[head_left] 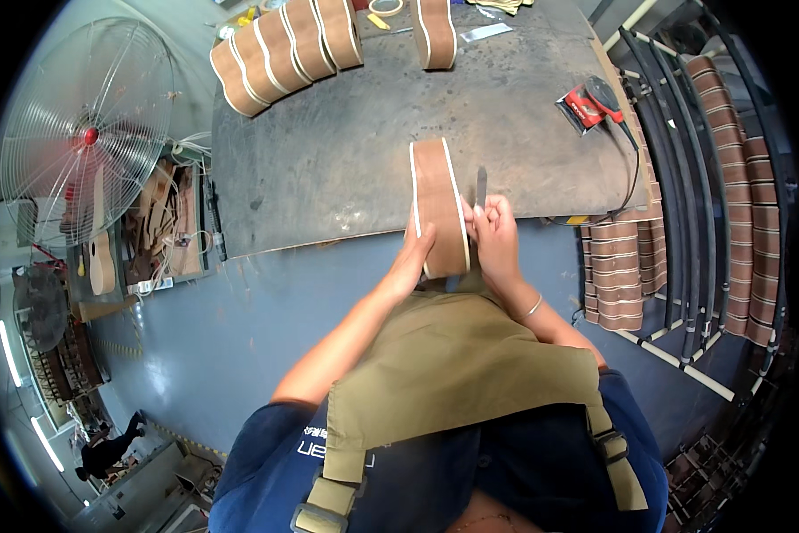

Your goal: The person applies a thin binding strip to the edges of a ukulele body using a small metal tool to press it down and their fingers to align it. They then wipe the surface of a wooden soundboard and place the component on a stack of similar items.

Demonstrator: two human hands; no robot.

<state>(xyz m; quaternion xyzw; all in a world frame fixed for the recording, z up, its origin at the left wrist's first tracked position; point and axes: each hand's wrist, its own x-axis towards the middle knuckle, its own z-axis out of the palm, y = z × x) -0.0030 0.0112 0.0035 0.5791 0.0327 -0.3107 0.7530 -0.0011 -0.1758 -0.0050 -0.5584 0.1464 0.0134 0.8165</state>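
My left hand (410, 258) grips a small wooden guitar body (437, 186) by its near end, thumb on the brown side. The body stands on edge toward me, its curved side facing up and white binding running along both rims. Its far end reaches over the front edge of the worktable (328, 178). In my right hand (497, 233), closed just right of the body, is a narrow flat metal blade (481, 185), pointing away from me. Some right fingertips are near or against the body's right rim; contact is unclear.
Several similar guitar bodies (284, 53) stand in a row at the far left of the table, and one more body (435, 35) farther back. A red corded sander (586, 105) lies at the right. Left stands a large fan (90, 133); right, a rack (683, 195) with striped brown pieces.
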